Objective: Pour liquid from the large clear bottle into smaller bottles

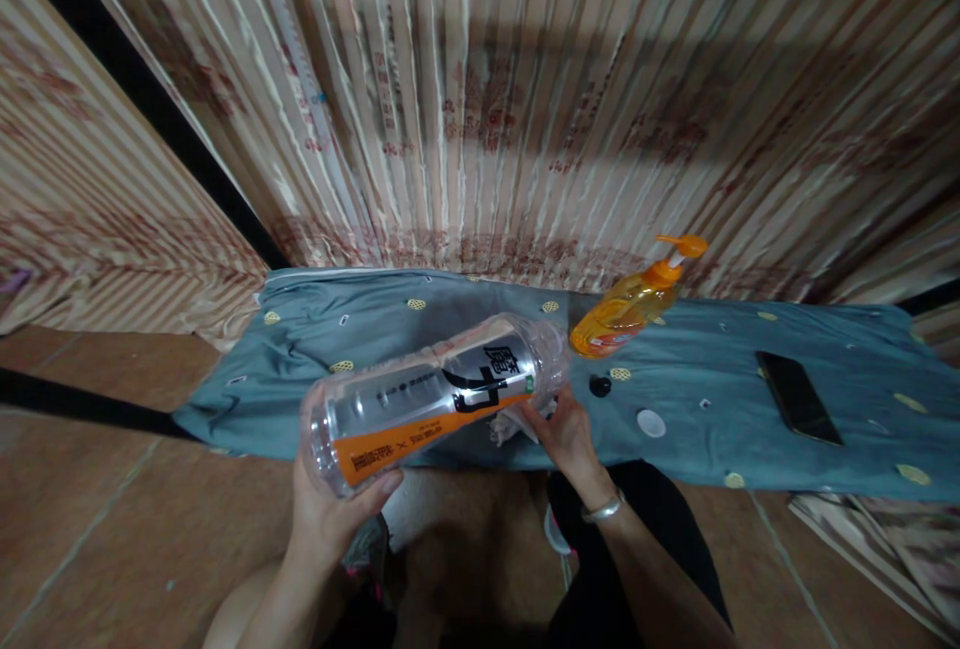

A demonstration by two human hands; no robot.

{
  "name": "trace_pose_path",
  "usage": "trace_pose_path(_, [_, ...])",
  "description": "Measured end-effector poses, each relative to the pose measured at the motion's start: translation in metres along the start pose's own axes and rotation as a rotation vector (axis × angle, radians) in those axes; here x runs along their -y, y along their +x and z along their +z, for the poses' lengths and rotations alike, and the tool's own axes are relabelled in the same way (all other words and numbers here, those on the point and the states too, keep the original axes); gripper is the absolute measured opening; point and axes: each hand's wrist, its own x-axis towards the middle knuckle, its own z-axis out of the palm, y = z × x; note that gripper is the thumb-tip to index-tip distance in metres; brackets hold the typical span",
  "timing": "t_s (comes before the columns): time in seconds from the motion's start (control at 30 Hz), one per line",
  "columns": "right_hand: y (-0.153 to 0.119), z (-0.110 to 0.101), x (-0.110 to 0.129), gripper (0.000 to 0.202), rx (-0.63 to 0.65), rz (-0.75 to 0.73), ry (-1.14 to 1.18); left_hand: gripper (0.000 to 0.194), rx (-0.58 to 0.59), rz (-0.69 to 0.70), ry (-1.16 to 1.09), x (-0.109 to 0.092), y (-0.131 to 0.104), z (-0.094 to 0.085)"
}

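Observation:
A large clear plastic bottle (420,404) with a silver and orange label is held tilted over the cloth-covered bench, its neck end up and to the right. My left hand (326,514) grips the bottle's base, the thumb along its lower side. Close under the neck end, my right hand (566,434) is closed on a crumpled whitish cloth (510,426), partly hidden by the bottle and fingers. A bracelet circles that wrist. Just beyond the neck stands an orange pump bottle (626,314) of yellow-orange liquid.
A teal patterned cloth (705,359) covers the bench. On it lie a small black round piece (600,386), a white disc-like cap (651,423) and a dark phone (799,397). A striped curtain (480,129) hangs behind; black poles (150,99) stand at the left.

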Motion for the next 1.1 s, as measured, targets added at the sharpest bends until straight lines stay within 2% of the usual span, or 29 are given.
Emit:
trace_pose_path(0.2, [0.000,0.000,-0.003,0.041,0.017,-0.014,0.009,0.099,-0.023,0.002,-0.022,0.003,-0.001,0.004])
trace_pose_path(0.37, [0.001,-0.001,0.003,0.040,0.014,0.037,-0.009,0.111,-0.032,0.026,0.008,-0.001,-0.001,0.005])
trace_pose_path(0.47, [0.002,-0.002,0.008,0.036,0.028,0.050,-0.025,0.110,-0.008,0.030,0.041,-0.002,-0.001,0.003])
trace_pose_path(0.7, [0.005,-0.002,0.004,0.035,0.043,0.028,-0.050,0.119,-0.028,0.034,0.003,0.005,0.002,0.005])
trace_pose_path(0.9, [0.005,0.000,0.003,0.035,0.033,0.026,-0.034,0.109,0.016,0.114,-0.004,0.006,0.006,0.006])
trace_pose_path(1.1, [0.006,0.001,0.004,0.040,0.015,-0.010,-0.032,0.109,0.026,0.074,-0.053,0.002,0.007,0.011])
